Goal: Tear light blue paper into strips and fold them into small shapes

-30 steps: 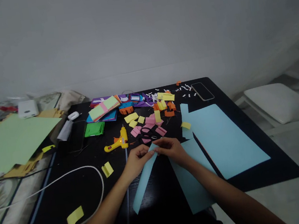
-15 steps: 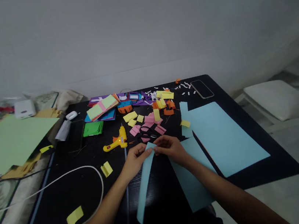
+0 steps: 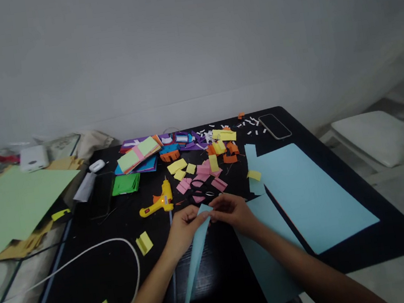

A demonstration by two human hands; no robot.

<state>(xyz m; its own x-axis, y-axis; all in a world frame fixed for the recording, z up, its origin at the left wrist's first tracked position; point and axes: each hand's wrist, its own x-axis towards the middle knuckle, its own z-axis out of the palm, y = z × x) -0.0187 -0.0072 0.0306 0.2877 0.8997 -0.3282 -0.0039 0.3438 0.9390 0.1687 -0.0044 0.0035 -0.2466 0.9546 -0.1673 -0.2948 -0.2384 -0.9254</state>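
Left hand: thumb and fingers pinching the long, thin, light-blue paper strip.
Right hand: fingers pinching its top end.
Strip: top between both hands' fingertips, long tail slanting down below them.

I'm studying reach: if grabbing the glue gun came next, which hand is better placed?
Probably the left hand: the glue gun lies nearer to it than to the right hand, though both touch the blue strip.

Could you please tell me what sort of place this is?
Probably an indoor papercraft workspace, judging by the yellow plastic glue gun, scattered pink paper pieces and long light-blue paper strip.
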